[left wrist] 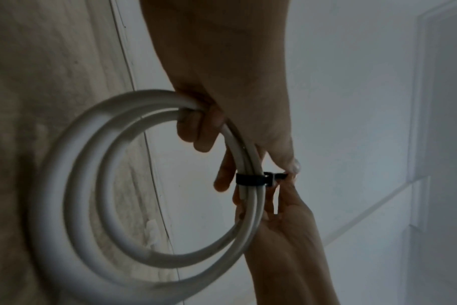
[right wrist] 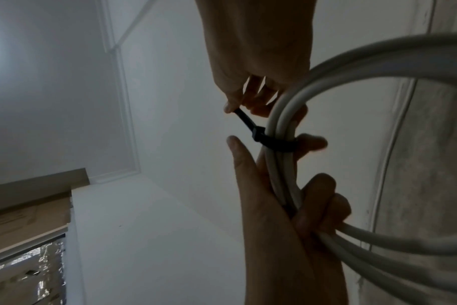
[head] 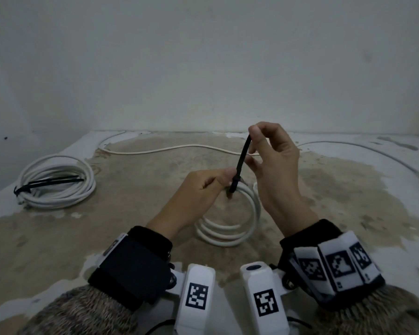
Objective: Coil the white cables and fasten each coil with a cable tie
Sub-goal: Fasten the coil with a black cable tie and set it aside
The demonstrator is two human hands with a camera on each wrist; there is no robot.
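Bare plaster wall (head: 203,56) backs a stained, patchy table (head: 82,238), and from the head view we see our left hand (head: 198,189) curled round a small coil (head: 230,228) of white cable, lifted off the surface and hanging below the fist. Our right hand (head: 273,160) pinches the free tail of a black tie (head: 241,160) between thumb and forefinger, drawing it up and away from the bundle. Off to the left lies a second coil (head: 58,182), already cinched with black ties, and a loose cable (head: 174,148) trails across the back of the table, so we judge at least one more length remains. If we pull at a slant, the band may creep along the strands rather than tighten

From the left wrist, the tie (left wrist: 249,179) circles the bunched strands of the coil (left wrist: 73,185) just below our curled fingers (left wrist: 198,132), its head turned outward toward the right hand (left wrist: 287,206). The loops look uneven; we suspect an inner turn could slip free before the band bites, should our grip slacken

From the right wrist, the tie (right wrist: 274,142) sits snug round the coil (right wrist: 282,123), the tail running up to our pinching fingertips (right wrist: 230,107), while the left hand (right wrist: 300,216) clutches the strands lower down. One fingertip sits right against the band, so we risk trapping skin, and a smooth tail may slide out of so light a pinch
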